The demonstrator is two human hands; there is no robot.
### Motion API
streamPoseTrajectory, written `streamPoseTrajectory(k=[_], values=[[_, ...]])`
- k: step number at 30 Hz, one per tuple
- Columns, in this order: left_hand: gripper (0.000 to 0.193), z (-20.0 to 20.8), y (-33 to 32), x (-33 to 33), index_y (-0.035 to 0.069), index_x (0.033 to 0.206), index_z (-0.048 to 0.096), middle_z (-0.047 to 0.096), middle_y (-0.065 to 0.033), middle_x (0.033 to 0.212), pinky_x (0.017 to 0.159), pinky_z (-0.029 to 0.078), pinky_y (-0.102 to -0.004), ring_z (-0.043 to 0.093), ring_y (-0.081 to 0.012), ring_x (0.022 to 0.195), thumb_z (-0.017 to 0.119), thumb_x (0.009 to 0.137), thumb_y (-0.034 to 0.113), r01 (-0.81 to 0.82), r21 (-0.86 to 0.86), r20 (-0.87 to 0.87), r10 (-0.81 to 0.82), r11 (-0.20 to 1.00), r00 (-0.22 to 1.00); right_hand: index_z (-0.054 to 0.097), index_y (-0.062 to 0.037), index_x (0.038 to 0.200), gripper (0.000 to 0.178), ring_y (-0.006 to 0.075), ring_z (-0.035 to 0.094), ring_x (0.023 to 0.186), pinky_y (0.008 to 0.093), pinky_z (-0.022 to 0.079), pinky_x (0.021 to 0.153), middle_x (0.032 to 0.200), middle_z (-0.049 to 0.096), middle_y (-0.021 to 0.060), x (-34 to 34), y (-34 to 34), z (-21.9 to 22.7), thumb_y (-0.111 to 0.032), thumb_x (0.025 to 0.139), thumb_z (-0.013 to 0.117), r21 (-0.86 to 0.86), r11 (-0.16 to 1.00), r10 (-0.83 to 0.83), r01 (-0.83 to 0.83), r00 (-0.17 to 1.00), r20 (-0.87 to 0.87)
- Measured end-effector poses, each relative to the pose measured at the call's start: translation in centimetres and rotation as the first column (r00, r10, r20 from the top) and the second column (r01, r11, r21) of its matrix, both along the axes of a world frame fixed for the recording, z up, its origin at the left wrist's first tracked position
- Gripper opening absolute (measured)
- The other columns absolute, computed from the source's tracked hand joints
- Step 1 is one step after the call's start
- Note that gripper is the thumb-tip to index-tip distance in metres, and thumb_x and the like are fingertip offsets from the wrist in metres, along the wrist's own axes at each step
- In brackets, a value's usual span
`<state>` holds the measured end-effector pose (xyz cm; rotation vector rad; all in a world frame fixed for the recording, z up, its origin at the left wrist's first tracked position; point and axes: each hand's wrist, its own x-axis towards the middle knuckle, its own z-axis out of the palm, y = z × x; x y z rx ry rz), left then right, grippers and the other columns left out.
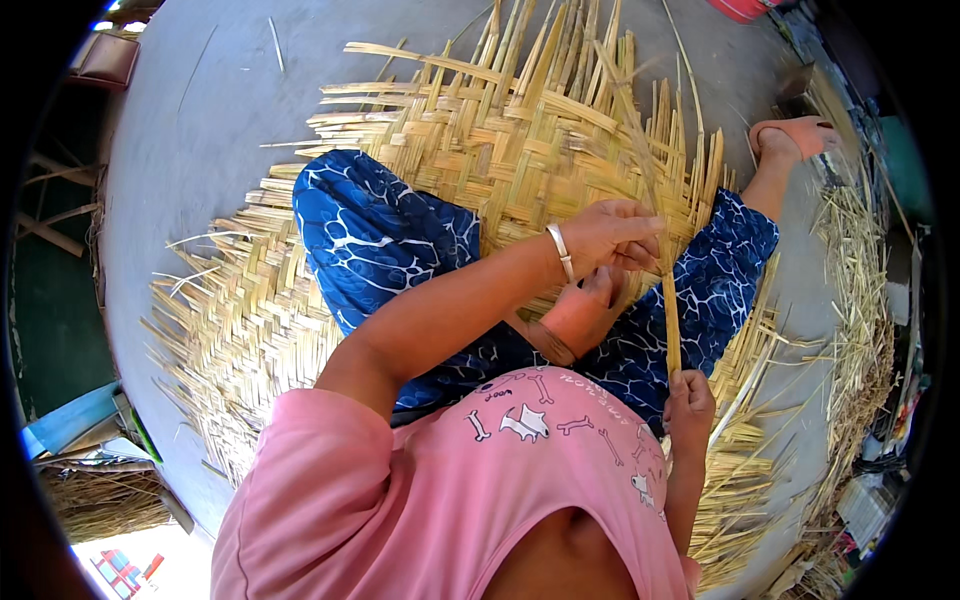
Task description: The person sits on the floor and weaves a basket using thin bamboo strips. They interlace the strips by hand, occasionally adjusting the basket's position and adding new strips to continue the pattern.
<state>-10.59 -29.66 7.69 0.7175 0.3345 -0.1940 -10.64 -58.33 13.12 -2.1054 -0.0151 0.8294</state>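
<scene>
A long flat strip of split reed (672, 318) stretches between my two hands above my lap. My left hand (622, 236), with a pale bangle at its wrist, is closed with fingers and thumb at the strip's upper stretch. Lower down and nearer my body, my right hand (690, 402) is a fist round the strip's near end. Beneath me spreads a large mat of coarsely woven pale yellow reed strips (540, 150), with loose ends sticking out along its edges. My legs and feet cover part of the mat.
Loose dry reed (858, 270) lies in a long heap on the right. Grey floor (160, 130) surrounds the mat. A red container (738, 8) stands at the far right, a brown seat (105, 60) at the far left, and a straw bundle (105, 500) at the near left.
</scene>
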Motion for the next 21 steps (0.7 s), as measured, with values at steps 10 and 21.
streamPoseTrajectory(k=[10, 21], values=[[0.037, -2.8, -1.0, -3.1, -0.001, 0.084, 0.06, 0.063, -0.0089, 0.07, 0.044, 0.045, -0.0217, 0.056, -0.0124, 0.047, 0.068, 0.082, 0.035, 0.078, 0.389, -0.218, 0.01, 0.918, 0.976, 0.056, -0.0018, 0.082, 0.019, 0.0021, 0.039, 0.047, 0.0208, 0.03, 0.043, 0.055, 0.048, -0.0026, -0.6, -0.1, 1.2, -0.018, 0.091, 0.059, -0.139, 0.973, 0.176, -0.186, 0.981, -0.08], [0.022, -2.7, -1.1, -4.1, 0.004, 0.099, 0.06, 0.067, -0.0082, 0.089, 0.066, 0.053, -0.0267, 0.064, -0.0151, 0.077, 0.062, 0.089, 0.023, -0.152, 0.07, -0.201, 0.163, 0.986, 0.966, 0.055, -0.0053, 0.084, 0.027, 0.0028, 0.043, 0.05, 0.0197, 0.036, 0.045, 0.058, 0.048, -0.0029, -0.6, -3.2, 1.7, -0.03, 0.094, 0.053, 0.047, 0.987, 0.163, -0.156, 0.948, -0.272]])
